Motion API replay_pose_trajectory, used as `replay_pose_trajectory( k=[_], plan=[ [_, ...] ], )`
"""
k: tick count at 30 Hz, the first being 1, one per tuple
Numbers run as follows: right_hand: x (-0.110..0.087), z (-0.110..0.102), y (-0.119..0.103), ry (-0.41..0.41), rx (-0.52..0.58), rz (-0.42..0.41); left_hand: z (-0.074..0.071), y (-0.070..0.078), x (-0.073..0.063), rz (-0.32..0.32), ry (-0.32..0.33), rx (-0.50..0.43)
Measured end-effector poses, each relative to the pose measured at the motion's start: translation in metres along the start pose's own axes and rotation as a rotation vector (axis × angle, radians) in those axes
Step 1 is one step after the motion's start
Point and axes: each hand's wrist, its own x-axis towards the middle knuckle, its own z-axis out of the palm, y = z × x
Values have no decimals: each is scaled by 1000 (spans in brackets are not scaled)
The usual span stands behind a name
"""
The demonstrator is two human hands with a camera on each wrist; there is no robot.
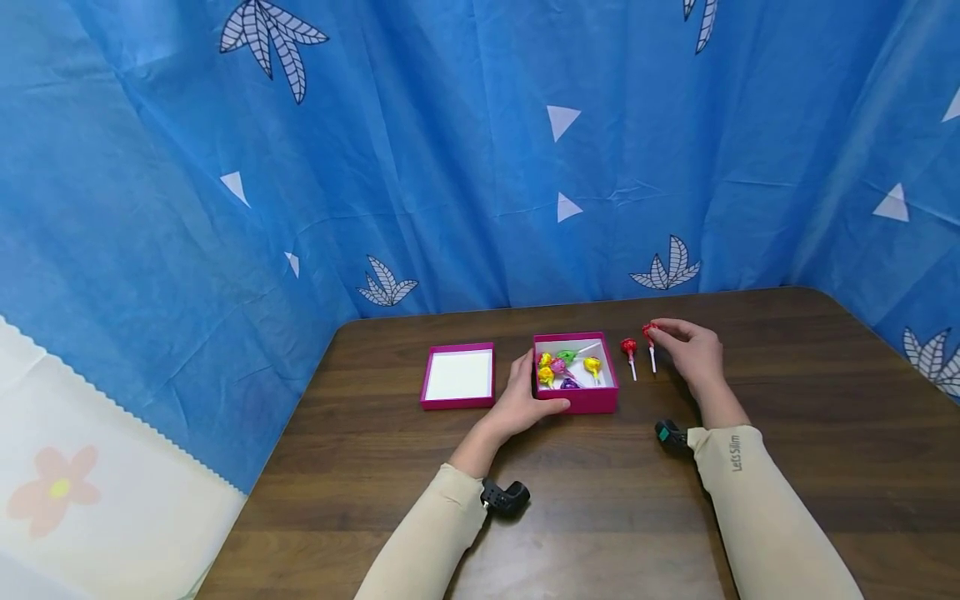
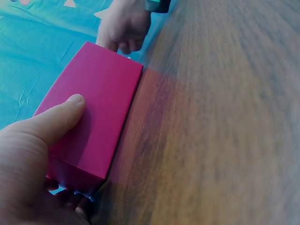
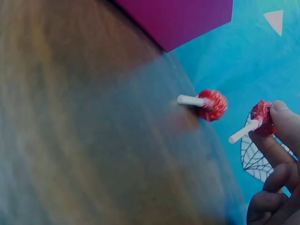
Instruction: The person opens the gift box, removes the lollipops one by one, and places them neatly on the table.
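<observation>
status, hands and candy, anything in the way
Left hand gripping open magenta box. Right hand pinching round red-wrapped lollipop by its head. Matching lollipop between it and box; nothing else blocking.

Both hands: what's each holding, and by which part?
The right hand pinches a red lollipop by its head; the left hand grips the pink box around its near left corner.

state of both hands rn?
Left hand: holding the pink box, thumb on its front.
Right hand: pinching a red lollipop by its head.
</observation>
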Motion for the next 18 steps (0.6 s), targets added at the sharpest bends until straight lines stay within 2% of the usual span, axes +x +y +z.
replay_pose_trajectory(
  k=[11, 18],
  plan=[
    [1, 4, 11, -19, -33, -12, 0, 0, 0, 2, -4, -4],
    [3, 5, 13, -19, -135, -54, 0, -1, 0, 1, 0, -3]
  ],
)
